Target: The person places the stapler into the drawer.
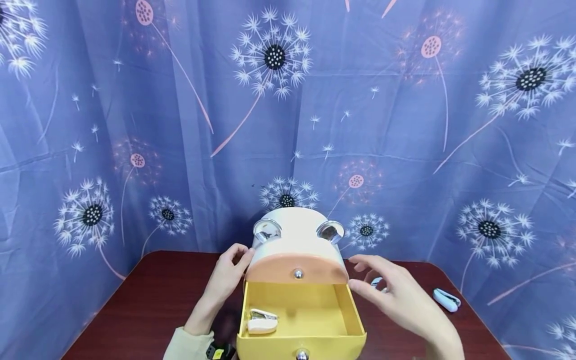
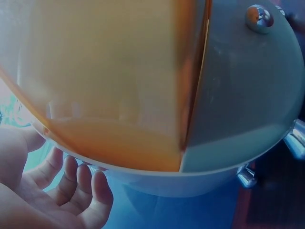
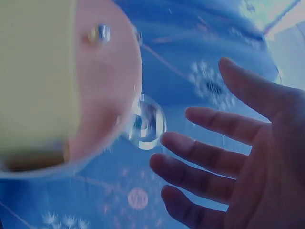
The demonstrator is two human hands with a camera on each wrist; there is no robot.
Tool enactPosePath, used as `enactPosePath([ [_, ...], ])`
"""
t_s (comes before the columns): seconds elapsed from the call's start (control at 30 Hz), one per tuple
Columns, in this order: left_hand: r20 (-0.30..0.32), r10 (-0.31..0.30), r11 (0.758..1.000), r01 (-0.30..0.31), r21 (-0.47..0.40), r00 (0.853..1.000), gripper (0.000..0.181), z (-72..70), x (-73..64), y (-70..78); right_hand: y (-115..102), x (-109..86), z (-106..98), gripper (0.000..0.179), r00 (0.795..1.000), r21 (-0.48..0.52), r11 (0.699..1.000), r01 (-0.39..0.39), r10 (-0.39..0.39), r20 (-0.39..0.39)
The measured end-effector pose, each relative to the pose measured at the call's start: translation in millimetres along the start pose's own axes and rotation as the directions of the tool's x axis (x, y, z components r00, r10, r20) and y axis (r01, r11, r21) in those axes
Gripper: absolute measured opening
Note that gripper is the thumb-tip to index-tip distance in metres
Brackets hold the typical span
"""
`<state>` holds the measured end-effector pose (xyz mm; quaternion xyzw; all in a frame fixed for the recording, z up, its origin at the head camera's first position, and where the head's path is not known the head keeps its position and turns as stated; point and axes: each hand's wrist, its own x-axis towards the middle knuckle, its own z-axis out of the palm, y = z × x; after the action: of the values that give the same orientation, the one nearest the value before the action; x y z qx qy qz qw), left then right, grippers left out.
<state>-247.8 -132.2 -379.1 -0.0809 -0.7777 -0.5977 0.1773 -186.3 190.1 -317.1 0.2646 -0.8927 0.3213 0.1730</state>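
Observation:
A small desktop drawer box [image 1: 297, 227] with a rounded white top and two shiny round eyes stands in the middle of the table. Its upper peach drawer [image 1: 274, 270] is closed. The lower yellow drawer [image 1: 324, 312] is pulled out and holds a mini stapler [image 1: 262, 324] at its left side. My left hand [image 1: 225, 275] touches the box's left side with bent fingers, gripping nothing that shows. Beside the right side is my right hand [image 1: 396, 292], its fingers spread and apart from the box in the right wrist view.
A light blue mini stapler [image 1: 446, 300] lies on the dark red table [image 1: 148, 310] at the right. Another small light-coloured object [image 1: 378, 283] is partly hidden behind my right hand. A blue dandelion-print curtain [image 1: 382, 130] hangs behind the table.

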Motion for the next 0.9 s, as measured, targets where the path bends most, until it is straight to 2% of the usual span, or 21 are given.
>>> enactPosePath([
  [0.1,0.007,0.001,1.0,0.0,-0.008,1.0,0.015,0.3,1.8,-1.0,23.3,-0.8,0.9,0.035,0.997,0.035,0.997,-0.072,0.073,-0.034],
  [0.2,0.021,-0.004,1.0,0.005,-0.018,1.0,0.016,0.7,2.3,-1.7,47.2,2.0,4.3,0.034,0.993,0.049,0.993,-0.108,0.11,-0.045],
  [0.33,0.018,-0.007,0.999,0.007,-0.032,1.0,0.016,-0.2,1.7,-2.1,79.1,7.8,10.0,0.037,0.986,-0.04,0.987,-0.154,0.151,-0.065],
  [0.43,0.021,-0.011,0.999,0.012,-0.039,1.0,0.016,-0.8,1.2,-1.6,103.2,8.5,13.4,0.043,0.978,-0.125,0.972,-0.201,0.193,-0.074],
  [0.53,0.028,-0.017,0.999,0.018,-0.043,0.999,0.016,-0.5,1.2,-1.2,125.6,7.0,15.7,0.047,0.969,-0.156,0.957,-0.246,0.237,-0.077],
  [0.7,0.01,-0.013,0.999,0.013,-0.034,1.0,0.015,0.0,1.6,-2.0,155.6,5.0,22.9,0.048,0.956,-0.149,0.946,-0.287,0.275,-0.099],
  [0.9,0.023,-0.013,0.999,0.014,-0.033,1.0,0.016,0.1,0.6,-1.9,181.4,1.9,39.7,0.045,0.945,-0.133,0.939,-0.316,0.299,-0.13],
])
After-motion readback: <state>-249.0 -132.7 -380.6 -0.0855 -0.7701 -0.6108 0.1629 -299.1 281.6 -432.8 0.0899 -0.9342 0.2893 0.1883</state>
